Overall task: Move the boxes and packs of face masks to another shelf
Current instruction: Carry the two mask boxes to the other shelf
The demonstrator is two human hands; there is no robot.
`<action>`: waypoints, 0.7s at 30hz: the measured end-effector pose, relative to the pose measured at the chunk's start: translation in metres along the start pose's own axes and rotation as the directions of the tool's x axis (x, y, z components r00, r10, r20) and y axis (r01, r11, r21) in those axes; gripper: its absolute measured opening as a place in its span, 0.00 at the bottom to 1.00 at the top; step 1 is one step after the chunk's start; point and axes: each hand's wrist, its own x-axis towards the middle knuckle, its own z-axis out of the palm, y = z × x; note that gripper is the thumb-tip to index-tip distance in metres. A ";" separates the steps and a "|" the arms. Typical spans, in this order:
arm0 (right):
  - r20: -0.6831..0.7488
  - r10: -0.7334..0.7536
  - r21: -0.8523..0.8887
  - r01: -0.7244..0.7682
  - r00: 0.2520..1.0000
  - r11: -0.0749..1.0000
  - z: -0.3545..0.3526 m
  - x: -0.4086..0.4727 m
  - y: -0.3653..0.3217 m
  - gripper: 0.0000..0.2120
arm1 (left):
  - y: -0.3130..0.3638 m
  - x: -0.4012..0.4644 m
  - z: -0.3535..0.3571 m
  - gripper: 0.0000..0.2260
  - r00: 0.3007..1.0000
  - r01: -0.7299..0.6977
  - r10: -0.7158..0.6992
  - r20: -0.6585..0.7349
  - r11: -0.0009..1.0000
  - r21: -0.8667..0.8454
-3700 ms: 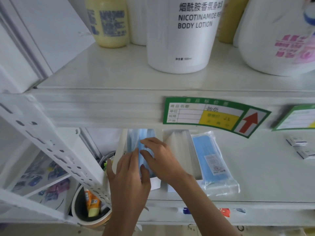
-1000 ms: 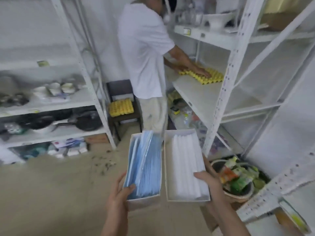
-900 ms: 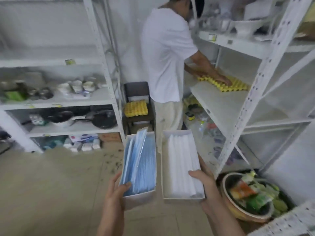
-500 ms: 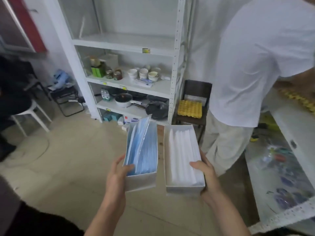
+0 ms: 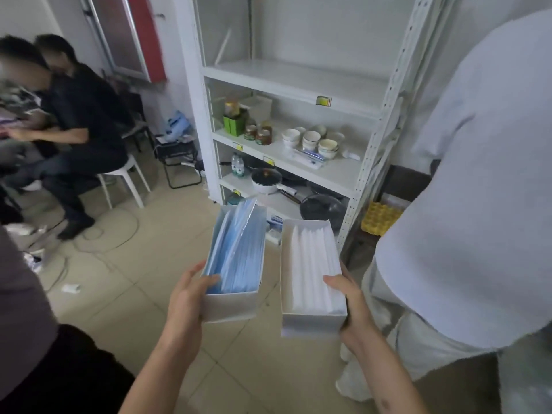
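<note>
**Two open boxes of masks carried toward the white shelving**

The left hand [image 5: 186, 297] held the box of blue masks [image 5: 236, 261] by its near end, thumb hooked over the rim and onto the masks, fingers [image 5: 191, 274] wrapped along the outer side. The right hand [image 5: 351, 306] gripped the box of white masks [image 5: 312, 276] the same way at its near right corner, thumb lying across the stack. Both boxes were lidless, side by side but apart, raised over the tiled floor [image 5: 125, 282] with the white shelf unit [image 5: 298, 85] ahead and its upper shelf bare.

To carry well, the boxes probably needed to stay level, since the blue masks stood loose and fanned up at the far end and could spill if tipped. A person in a white shirt [image 5: 478, 204] stood close on the right, so the right box likely needed a clear path past them before being set down flat on a free shelf
</note>
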 end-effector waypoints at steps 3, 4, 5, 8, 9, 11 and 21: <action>0.047 0.024 -0.018 -0.023 0.999 1.000 0.021 0.043 -0.001 0.28 | 0.010 0.030 -0.008 0.26 0.999 -0.006 0.006 -0.047 1.000 -0.009; 0.058 0.034 -0.023 -0.032 0.998 0.999 0.031 0.057 -0.002 0.27 | 0.014 0.041 -0.012 0.27 0.998 -0.005 0.004 -0.065 1.000 -0.016; 0.067 0.041 -0.027 -0.039 0.997 0.999 0.042 0.073 -0.003 0.26 | 0.018 0.053 -0.016 0.26 0.997 -0.004 0.002 -0.078 1.000 -0.024; 0.102 0.053 -0.037 -0.049 0.993 0.998 0.078 0.115 -0.001 0.26 | 0.031 0.087 -0.036 0.25 0.994 -0.017 0.011 -0.113 0.999 -0.049; 0.118 0.062 -0.034 -0.059 0.991 0.998 0.091 0.129 -0.001 0.27 | 0.036 0.098 -0.044 0.25 0.992 -0.022 0.015 -0.122 0.998 -0.061; 0.140 0.078 -0.045 -0.072 0.987 0.996 0.114 0.153 0.000 0.27 | 0.047 0.117 -0.058 0.25 0.991 -0.023 0.015 -0.137 0.998 -0.056; 0.145 0.104 -0.053 -0.097 0.984 0.994 0.184 0.264 0.010 0.26 | 0.088 0.216 -0.098 0.26 0.977 0.002 -0.023 -0.212 0.995 -0.103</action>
